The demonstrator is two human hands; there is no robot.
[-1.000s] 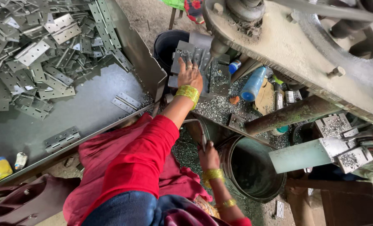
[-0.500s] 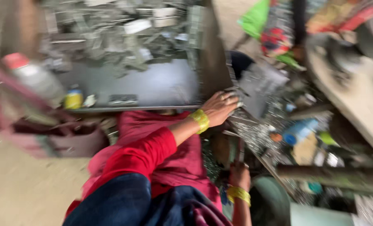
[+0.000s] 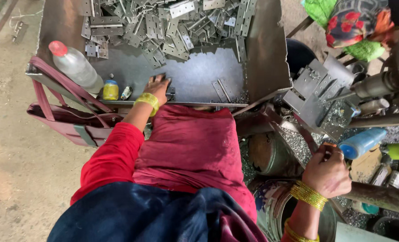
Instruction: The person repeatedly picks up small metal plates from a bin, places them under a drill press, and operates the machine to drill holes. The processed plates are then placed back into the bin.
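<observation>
— Which packages do you see in the metal tray?

— A clear plastic bottle (image 3: 76,67) with a red cap lies tilted at the left edge of the tray. Just beside it stands a small yellow jar (image 3: 111,90) with a blue lid, and next to that lies a tiny tube (image 3: 126,92).

— And on the right side?

— A blue plastic bottle (image 3: 361,142) with a white cap lies on its side near the machine. Right of it is a green container (image 3: 396,151), partly hidden. I see no signs and no screens.
</observation>
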